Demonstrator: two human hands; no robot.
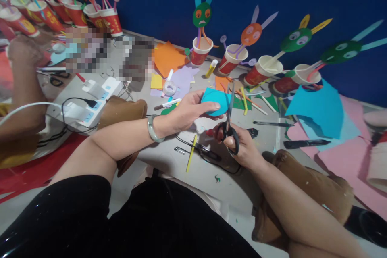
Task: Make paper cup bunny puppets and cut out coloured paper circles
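My left hand point(189, 109) is closed on a rounded piece of blue paper point(215, 100), held up above the grey floor point(169, 157). A pale green bangle point(153, 129) circles that wrist. My right hand point(237, 145) grips black-handled scissors point(229, 123), fingers through the loops. The blades point up and meet the right edge of the blue paper. Both forearms reach in from the bottom of the view.
Red paper cups with paper rabbit faces on sticks point(202, 50) line the blue wall. Sheets of blue point(322, 109), pink point(347, 157) and orange paper point(167, 58), pens, a glue stick point(211, 68) and a power strip point(90, 102) lie around. Another person's arm point(24, 84) is at left.
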